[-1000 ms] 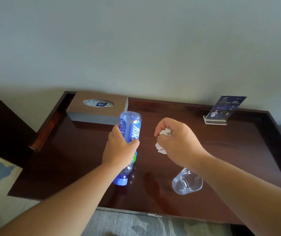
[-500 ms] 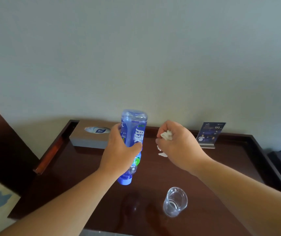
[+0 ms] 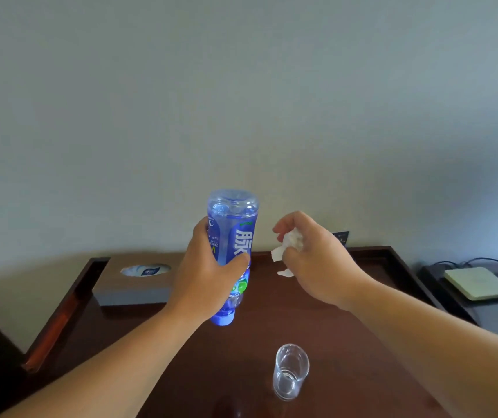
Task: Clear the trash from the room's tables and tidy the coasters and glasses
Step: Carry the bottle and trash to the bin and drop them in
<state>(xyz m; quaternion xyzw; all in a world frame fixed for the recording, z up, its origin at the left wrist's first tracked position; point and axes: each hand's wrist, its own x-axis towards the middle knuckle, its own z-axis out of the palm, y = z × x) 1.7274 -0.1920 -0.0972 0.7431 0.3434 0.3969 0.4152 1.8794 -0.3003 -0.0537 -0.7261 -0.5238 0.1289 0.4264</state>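
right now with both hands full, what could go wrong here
1. The bottle is upside down in the left hand; if its blue cap is loose, it may drip on the table.
2. Tissue scraps dangling from the right hand could fall.
3. Either forearm might knock the glass.

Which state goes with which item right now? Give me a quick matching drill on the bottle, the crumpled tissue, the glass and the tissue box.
Items:
1. blue plastic bottle
2. crumpled tissue
3. drinking glass
4. tissue box

States:
A. standing upright on the dark wooden table, untouched
B. held upside down, cap downward, in the left hand
C. at the table's back left by the wall
D. bunched in the right hand

Pairs: 1-B, 2-D, 3-A, 4-C
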